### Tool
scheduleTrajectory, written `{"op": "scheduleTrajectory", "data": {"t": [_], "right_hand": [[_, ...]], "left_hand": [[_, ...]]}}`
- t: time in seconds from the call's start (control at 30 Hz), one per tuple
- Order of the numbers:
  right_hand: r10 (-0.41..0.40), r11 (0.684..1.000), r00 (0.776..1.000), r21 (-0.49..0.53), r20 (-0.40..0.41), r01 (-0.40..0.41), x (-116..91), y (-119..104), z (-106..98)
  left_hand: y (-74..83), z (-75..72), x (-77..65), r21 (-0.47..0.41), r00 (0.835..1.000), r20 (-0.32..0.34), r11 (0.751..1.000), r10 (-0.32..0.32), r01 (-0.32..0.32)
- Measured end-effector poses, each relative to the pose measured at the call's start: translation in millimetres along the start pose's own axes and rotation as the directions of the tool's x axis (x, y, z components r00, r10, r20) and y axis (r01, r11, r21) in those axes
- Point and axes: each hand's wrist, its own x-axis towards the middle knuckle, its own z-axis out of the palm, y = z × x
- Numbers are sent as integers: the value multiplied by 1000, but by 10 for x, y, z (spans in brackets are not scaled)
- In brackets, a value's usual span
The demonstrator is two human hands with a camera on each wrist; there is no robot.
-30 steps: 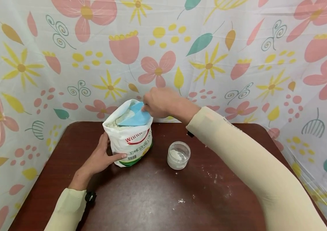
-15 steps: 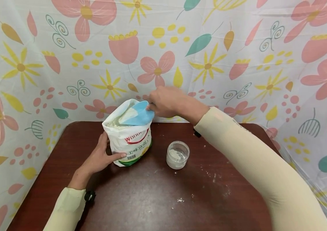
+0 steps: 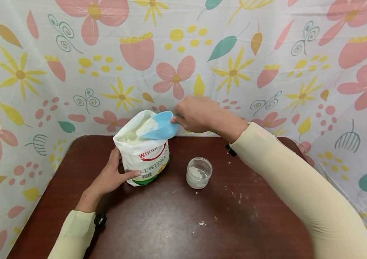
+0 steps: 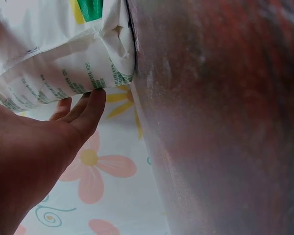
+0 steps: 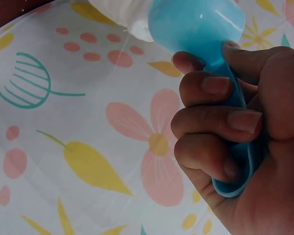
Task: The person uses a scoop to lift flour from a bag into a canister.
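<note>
A white flour bag (image 3: 144,162) with red and green print stands with its mouth wide, white flour inside. My left hand (image 3: 110,177) holds its lower left side, thumb across the front and fingers around the side; in the left wrist view those fingers (image 4: 90,110) touch the bag's side. My right hand (image 3: 196,114) grips a light blue scoop (image 3: 162,127) at the bag's right rim, flour heaped in it. The right wrist view shows the fingers (image 5: 210,120) curled around the scoop's handle. A clear round jar (image 3: 199,172) with some flour in it stands right of the bag.
The dark red-brown table (image 3: 157,223) has small spots of spilled flour (image 3: 202,223) near its middle and right. A flower-patterned curtain (image 3: 177,43) hangs behind and around it.
My right hand has drawn the scoop to the right and partly out of the bag's mouth, and the flour in it now shows more. The left hand stays on the bag.
</note>
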Motion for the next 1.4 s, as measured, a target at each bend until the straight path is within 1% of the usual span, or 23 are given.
{"op": "scheduleTrajectory", "data": {"t": [0.23, 0.57, 0.83, 1.27, 1.4], "right_hand": [[22, 1000, 1000, 7, -4, -22, -72, 30, -14], [-1, 999, 1000, 47, -31, 3, -151, 77, -53], [-34, 993, 997, 106, -74, 42, -276, 179, -40], [-16, 988, 992, 152, -123, 35, -526, 316, -29], [-47, 983, 987, 167, -153, 73, -637, 392, 4]], "left_hand": [[-28, -4, -11, -5, 1000, -3, 1000, 2, -2], [-54, 10, -11, -2, 1000, -1, 1000, 4, -4], [-42, 17, -3, 5, 1000, 6, 1000, 10, -10], [-17, 5, -13, 2, 1000, 1, 1000, 6, -6], [-16, 1, -14, 3, 1000, -2, 1000, -1, 1]]}}
